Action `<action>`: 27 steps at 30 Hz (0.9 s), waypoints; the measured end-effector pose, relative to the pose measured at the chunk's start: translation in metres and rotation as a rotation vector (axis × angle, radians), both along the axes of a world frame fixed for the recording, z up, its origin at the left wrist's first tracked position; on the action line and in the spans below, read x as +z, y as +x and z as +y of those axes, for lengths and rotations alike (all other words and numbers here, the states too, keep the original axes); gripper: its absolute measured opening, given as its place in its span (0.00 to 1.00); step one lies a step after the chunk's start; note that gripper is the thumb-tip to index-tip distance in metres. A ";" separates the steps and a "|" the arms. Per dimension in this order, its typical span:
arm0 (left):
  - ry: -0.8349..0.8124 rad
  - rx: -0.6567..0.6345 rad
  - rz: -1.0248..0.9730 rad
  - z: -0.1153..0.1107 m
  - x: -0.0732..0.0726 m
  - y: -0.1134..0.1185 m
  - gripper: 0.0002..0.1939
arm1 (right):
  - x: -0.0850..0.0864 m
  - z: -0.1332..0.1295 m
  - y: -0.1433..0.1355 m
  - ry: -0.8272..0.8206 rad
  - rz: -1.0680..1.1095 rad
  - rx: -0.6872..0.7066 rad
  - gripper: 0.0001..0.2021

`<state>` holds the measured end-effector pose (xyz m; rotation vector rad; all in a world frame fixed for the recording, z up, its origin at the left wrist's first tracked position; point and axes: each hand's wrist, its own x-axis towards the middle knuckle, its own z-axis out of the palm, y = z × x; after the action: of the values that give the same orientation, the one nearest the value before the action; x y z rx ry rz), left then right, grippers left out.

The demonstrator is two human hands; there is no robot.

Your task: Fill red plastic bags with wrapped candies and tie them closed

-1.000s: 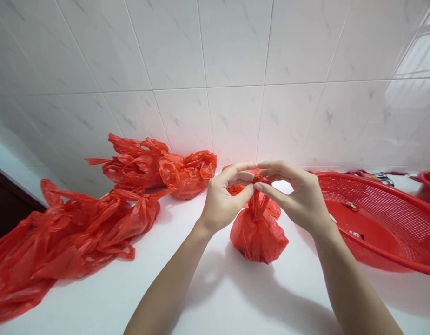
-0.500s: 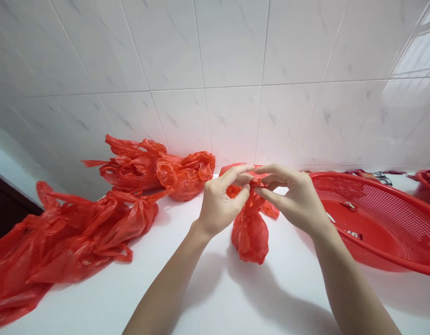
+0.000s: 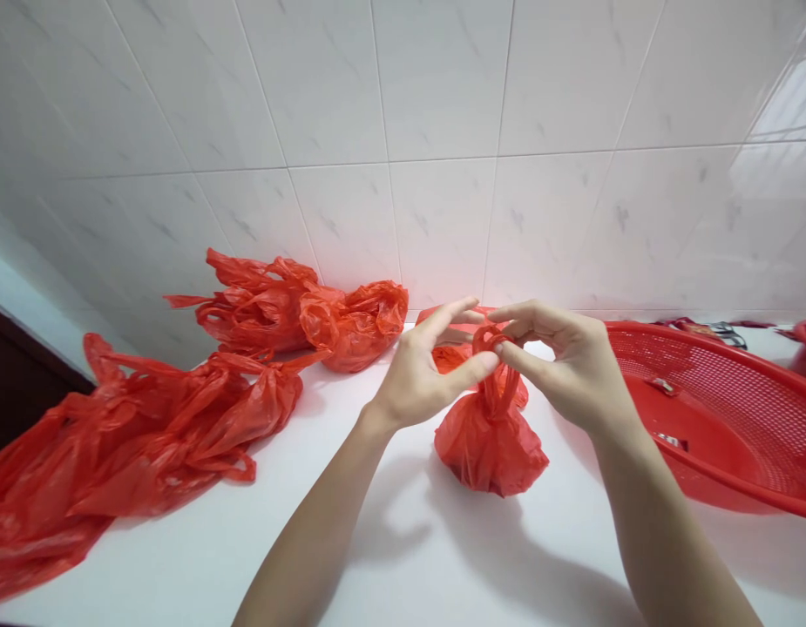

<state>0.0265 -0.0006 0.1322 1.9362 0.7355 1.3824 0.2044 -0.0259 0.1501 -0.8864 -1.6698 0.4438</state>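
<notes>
Red bag [image 3: 491, 448], handles [image 3: 499, 392] between hands [image 3: 576, 370]

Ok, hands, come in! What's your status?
Right hand pinching top of red plastic bag. Left hand open, thumb at the bag's neck. Another red bag close behind.

On my feed I have the front bag [image 3: 491, 448] between the left hand [image 3: 429, 374] and the right hand [image 3: 563, 366], more bags [image 3: 360, 326] lying behind and leftward by the wall [image 3: 442, 218]. I see a heap of bags [image 3: 154, 444] on the table's [image 3: 180, 566] left, and rightmost a basket [image 3: 703, 348] with small packets [image 3: 664, 386] in it.
</notes>
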 end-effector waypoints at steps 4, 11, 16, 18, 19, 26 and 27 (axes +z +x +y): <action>-0.038 -0.137 0.176 -0.001 -0.004 0.008 0.21 | 0.001 -0.002 0.003 0.045 0.001 -0.066 0.06; -0.113 -0.395 0.397 0.010 -0.020 0.017 0.09 | 0.003 -0.007 0.004 0.108 0.159 -0.217 0.07; -0.224 -0.470 0.350 0.007 -0.016 0.020 0.07 | 0.009 -0.013 0.009 0.135 0.400 -0.222 0.09; -0.275 -0.482 0.298 0.004 -0.016 0.022 0.06 | 0.013 -0.015 0.013 0.104 0.476 -0.169 0.09; -0.282 -0.478 0.280 0.004 -0.017 0.023 0.08 | 0.015 -0.016 0.015 0.092 0.505 -0.147 0.08; -0.188 -0.488 0.243 0.003 -0.028 0.031 0.17 | 0.022 -0.021 0.022 0.038 0.624 -0.063 0.08; -0.175 -0.484 0.240 0.001 -0.027 0.032 0.16 | 0.023 -0.023 0.024 0.026 0.640 -0.050 0.08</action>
<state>0.0582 0.0008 0.1054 1.9880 0.4328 0.7797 0.2280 -0.0484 0.1732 -0.6694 -1.0618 0.5961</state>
